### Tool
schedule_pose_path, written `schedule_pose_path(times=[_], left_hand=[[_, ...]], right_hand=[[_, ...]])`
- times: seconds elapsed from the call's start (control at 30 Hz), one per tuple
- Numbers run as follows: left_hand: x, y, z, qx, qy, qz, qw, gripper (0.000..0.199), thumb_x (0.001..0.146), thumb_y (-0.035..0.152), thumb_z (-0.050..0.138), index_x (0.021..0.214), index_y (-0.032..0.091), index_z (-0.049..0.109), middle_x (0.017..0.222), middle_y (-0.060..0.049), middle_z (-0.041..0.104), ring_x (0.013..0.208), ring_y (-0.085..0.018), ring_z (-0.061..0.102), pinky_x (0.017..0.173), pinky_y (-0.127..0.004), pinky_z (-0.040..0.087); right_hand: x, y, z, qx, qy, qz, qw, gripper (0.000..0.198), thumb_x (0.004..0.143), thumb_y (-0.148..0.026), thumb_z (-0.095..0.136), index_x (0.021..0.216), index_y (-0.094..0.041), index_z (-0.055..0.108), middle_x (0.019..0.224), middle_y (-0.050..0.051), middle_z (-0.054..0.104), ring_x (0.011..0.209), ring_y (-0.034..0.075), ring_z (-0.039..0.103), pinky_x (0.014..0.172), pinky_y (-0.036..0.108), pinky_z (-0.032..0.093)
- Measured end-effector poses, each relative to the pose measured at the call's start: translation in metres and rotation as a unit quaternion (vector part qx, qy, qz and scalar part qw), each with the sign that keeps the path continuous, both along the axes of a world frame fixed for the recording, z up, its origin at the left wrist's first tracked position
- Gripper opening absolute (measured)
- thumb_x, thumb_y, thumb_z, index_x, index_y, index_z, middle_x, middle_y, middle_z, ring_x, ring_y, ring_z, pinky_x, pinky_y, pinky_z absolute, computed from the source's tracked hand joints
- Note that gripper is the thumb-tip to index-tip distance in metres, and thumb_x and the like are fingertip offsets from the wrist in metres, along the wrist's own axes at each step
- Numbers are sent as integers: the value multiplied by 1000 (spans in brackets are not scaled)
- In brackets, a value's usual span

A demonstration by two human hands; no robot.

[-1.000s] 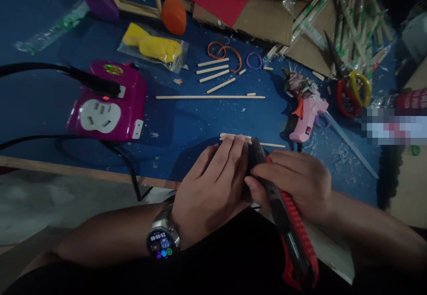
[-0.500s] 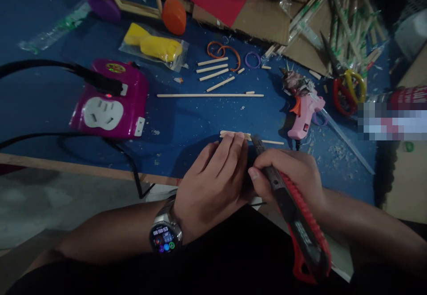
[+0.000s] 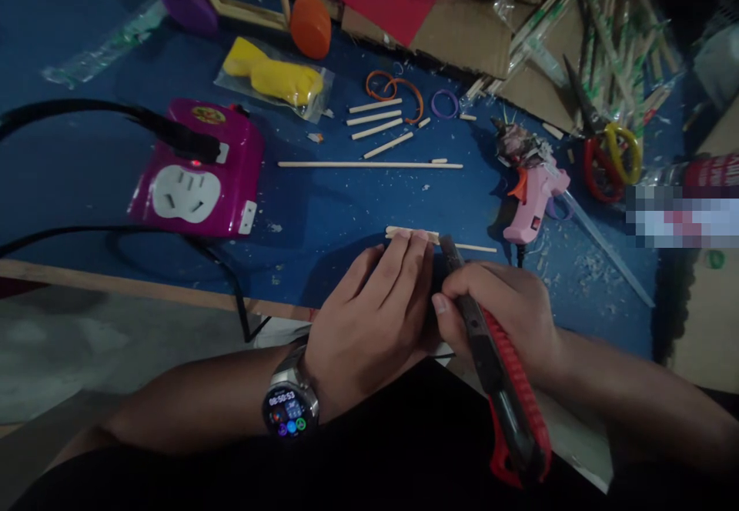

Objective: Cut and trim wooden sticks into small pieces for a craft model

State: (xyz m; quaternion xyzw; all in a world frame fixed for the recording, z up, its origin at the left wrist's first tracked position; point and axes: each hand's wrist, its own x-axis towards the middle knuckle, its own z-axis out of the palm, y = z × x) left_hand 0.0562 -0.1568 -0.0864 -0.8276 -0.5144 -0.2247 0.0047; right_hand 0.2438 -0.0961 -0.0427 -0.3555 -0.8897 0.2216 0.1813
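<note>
My left hand [image 3: 369, 307] presses its fingertips down on short wooden sticks [image 3: 395, 231] near the table's front edge, its fingers close together. The fingers partly hide the sticks. A thinner wooden stick [image 3: 478, 248] pokes out on the right side. My right hand [image 3: 513, 311] is wrapped round a red and black utility knife [image 3: 511, 411]. Its blade end lies just right of my left fingertips, over the thin stick; whether it touches the wood I cannot tell. Beyond the hands lie a long wooden stick [image 3: 369, 165] and several short cut sticks [image 3: 378, 121].
A purple power socket [image 3: 242, 157] with black cables stands left. To the right are a pink glue gun [image 3: 534, 203], scissors [image 3: 603, 165] and a clear glue stick [image 3: 620, 261]. Cardboard [image 3: 433, 38], bagged yellow clay [image 3: 285, 84] and wrapped sticks [image 3: 617, 57] lie at the back of the blue table [image 3: 340, 203].
The knife's handle end has swung a little to the left, while its blade end stays beside my left fingertips. The view has shifted slightly; my left hand keeps its place on the sticks.
</note>
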Motion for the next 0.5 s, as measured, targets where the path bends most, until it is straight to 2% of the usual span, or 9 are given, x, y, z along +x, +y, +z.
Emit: schedule_pose_path(times=[0.5], left_hand=[[2, 1, 0, 0, 1, 9, 1000, 57, 109, 30, 46, 151, -5, 62, 156, -21, 69, 144, -34, 66, 112, -46, 51]], right_hand=[[0, -4, -3, 50, -18, 25, 998, 19, 100, -15, 63, 85, -24, 56, 66, -2, 57, 56, 14, 52, 55, 32, 43]])
